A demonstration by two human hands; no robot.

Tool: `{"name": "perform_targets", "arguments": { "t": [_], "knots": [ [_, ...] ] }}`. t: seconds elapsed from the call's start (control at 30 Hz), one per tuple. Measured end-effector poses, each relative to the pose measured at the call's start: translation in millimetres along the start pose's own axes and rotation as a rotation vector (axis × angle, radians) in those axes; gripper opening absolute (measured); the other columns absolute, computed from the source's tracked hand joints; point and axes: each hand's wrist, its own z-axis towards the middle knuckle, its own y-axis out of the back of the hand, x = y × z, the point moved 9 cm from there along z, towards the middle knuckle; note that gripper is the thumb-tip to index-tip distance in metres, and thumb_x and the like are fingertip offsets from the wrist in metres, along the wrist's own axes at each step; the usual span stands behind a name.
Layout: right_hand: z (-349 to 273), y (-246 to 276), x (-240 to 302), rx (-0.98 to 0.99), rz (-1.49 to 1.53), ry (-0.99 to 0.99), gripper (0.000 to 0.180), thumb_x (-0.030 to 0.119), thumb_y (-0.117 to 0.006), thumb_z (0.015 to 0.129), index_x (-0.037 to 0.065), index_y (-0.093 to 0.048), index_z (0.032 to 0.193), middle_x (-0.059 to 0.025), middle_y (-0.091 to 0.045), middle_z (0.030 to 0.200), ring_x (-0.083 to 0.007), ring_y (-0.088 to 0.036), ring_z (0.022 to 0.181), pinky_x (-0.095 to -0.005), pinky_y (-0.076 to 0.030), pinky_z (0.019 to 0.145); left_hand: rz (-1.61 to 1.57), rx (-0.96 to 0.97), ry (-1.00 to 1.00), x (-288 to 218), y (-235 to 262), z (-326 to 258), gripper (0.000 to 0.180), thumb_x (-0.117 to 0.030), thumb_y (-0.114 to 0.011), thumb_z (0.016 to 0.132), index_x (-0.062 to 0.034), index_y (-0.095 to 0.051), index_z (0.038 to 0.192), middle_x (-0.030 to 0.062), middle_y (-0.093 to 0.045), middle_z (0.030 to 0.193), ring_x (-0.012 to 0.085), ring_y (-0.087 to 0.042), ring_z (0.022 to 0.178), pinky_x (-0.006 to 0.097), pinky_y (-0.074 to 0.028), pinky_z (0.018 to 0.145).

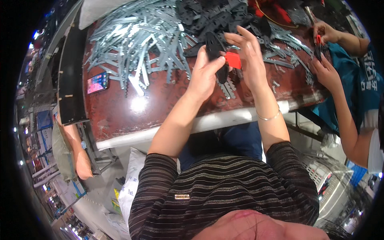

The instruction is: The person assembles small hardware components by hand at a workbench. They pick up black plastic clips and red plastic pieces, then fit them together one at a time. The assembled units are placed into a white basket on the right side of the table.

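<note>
Over the table's front part, my left hand (pixel 201 78) is closed round a long black plastic part (pixel 215 47) with pointed ends, held nearly upright. A flat red rectangular piece (pixel 233 60) sticks out from its right side by my left fingertips. Beside it, my right hand (pixel 253 62) is raised with the fingers stretched and apart; its palm faces the red piece. Whether it touches that piece I cannot tell. Below the hands lie a few notched metal strips (pixel 229 90) on the tabletop.
A large heap of notched metal strips (pixel 136 36) covers the table's (pixel 160 108) far left, with black plastic parts (pixel 208 14) heaped beside it. A phone (pixel 97 83) lies at the left edge. At right, a co-worker's hands (pixel 327 74) hold a black and red part.
</note>
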Motion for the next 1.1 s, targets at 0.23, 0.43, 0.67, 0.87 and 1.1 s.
{"name": "perform_targets", "arguments": {
  "t": [0.23,0.43,0.67,0.87,1.1],
  "knots": [
    [-7,-28,-11,0.234,0.232,-0.180,0.055,0.037,-0.039,0.096,0.001,-0.032,0.137,-0.0164,-0.055,0.119,-0.0221,-0.054,0.107,-0.0342,-0.042,0.094,0.091,0.137,0.095,16,-18,-8,0.049,-0.002,-0.043,0.091,-0.0066,-0.025,0.136,0.0064,-0.047,0.119,0.0145,-0.050,0.105,0.030,-0.046,0.085],
    [-11,-15,-15,0.072,0.147,-0.186,0.043,0.032,-0.039,0.097,0.001,-0.045,0.125,-0.0114,-0.061,0.100,-0.0194,-0.058,0.097,-0.0318,-0.046,0.088,0.173,0.182,0.134,22,-16,-12,0.065,0.005,-0.045,0.082,-0.0072,-0.021,0.141,0.0048,-0.042,0.126,0.0129,-0.041,0.117,0.029,-0.033,0.099],
    [-11,-18,-12,0.050,0.181,-0.162,0.044,0.037,-0.041,0.096,0.002,-0.047,0.122,-0.0093,-0.059,0.097,-0.0157,-0.056,0.091,-0.0284,-0.046,0.084,0.157,0.164,0.127,25,-16,-12,0.068,0.007,-0.044,0.080,-0.0085,-0.020,0.142,0.0040,-0.040,0.128,0.0133,-0.039,0.119,0.029,-0.032,0.100],
    [-11,-15,-17,0.098,0.160,-0.181,0.045,0.037,-0.037,0.096,0.001,-0.046,0.121,-0.0107,-0.059,0.098,-0.0172,-0.057,0.092,-0.0299,-0.047,0.084,0.121,0.176,0.157,28,-18,-13,0.067,0.001,-0.049,0.085,-0.0094,-0.017,0.142,0.0035,-0.037,0.130,0.0131,-0.037,0.120,0.030,-0.031,0.100],
    [-10,-12,-15,0.040,0.149,-0.121,0.041,0.036,-0.035,0.097,0.002,-0.048,0.115,-0.0089,-0.059,0.092,-0.0165,-0.058,0.086,-0.0287,-0.048,0.078,0.192,0.185,0.180,27,-21,-10,0.065,0.001,-0.048,0.086,-0.0104,-0.017,0.143,0.0041,-0.037,0.133,0.0133,-0.035,0.124,0.031,-0.026,0.105]
  ]
}}
